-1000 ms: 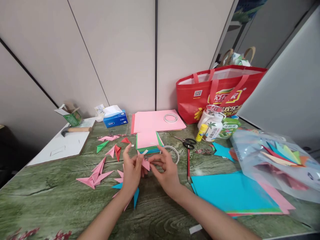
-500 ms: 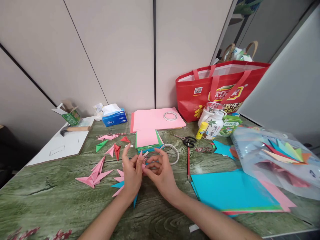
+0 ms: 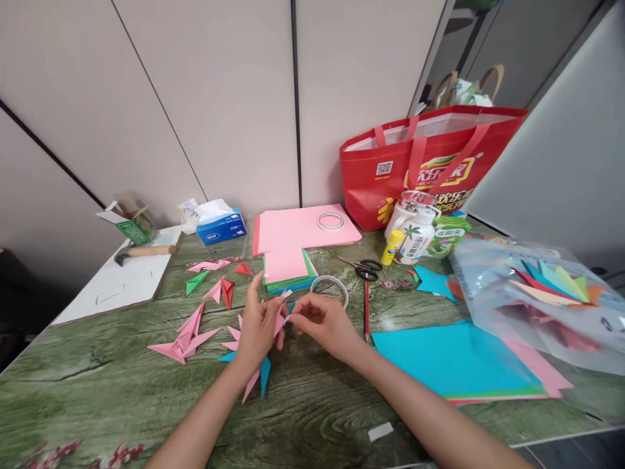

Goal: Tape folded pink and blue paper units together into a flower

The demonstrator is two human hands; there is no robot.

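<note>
My left hand (image 3: 258, 326) is closed on a folded pink paper piece (image 3: 280, 323), with its index finger raised. Close against it, my right hand (image 3: 325, 326) pinches a thin white strip (image 3: 288, 318) at the edge of the pink piece; it looks like tape backing. Beneath and left of my left hand lie pink and blue folded paper points (image 3: 264, 376), partly hidden by it. A tape roll (image 3: 346, 294) lies just beyond my right hand. Behind both hands is a stack of small coloured paper squares (image 3: 286, 265).
Farther left are a pink folded shape (image 3: 184, 342), a hammer (image 3: 146, 250) and a tissue box (image 3: 222, 228). To the right lie scissors (image 3: 366, 268), a red pencil (image 3: 366, 309), blue sheets (image 3: 454, 358), a glue stick (image 3: 392, 247) and a plastic bag (image 3: 488, 280). A red bag (image 3: 366, 189) stands behind.
My right hand has drawn slightly right, and a white strip now shows between its fingertips and the pink piece. My left hand has turned a little. The view has shifted slightly.
</note>
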